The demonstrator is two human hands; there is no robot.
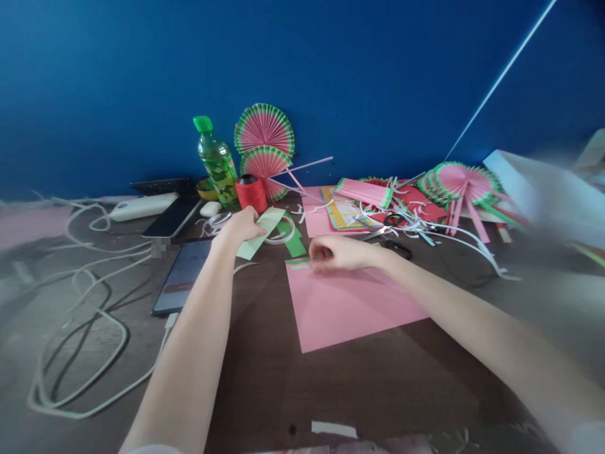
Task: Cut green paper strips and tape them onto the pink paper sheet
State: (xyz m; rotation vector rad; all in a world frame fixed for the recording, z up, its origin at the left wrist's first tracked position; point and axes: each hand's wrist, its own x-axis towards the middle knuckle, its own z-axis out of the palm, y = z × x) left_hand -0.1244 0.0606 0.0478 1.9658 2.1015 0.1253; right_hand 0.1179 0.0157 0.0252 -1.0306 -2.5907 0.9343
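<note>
My left hand [243, 227] is closed at the edge of a pale green paper strip [261, 239], with its fingertips partly hidden. Just beyond that strip lie a roll of tape [288, 234] and darker green paper pieces [295, 244]. Over the far left part of a pink paper sheet [350, 309], my right hand [340, 253] has its fingers curled in a pinch. Green strips [299, 263] run along the sheet's far edge beside those fingertips. Whatever the right fingers pinch, if anything, is too small to make out.
Behind my left hand stand a green bottle [216, 161] and a red cylinder [251, 193]. Phones and a white cable [118, 372] lie left. Folded pink-green paper fans [265, 129] lean on the blue wall; paper scraps and scissors [394, 243] lie back right.
</note>
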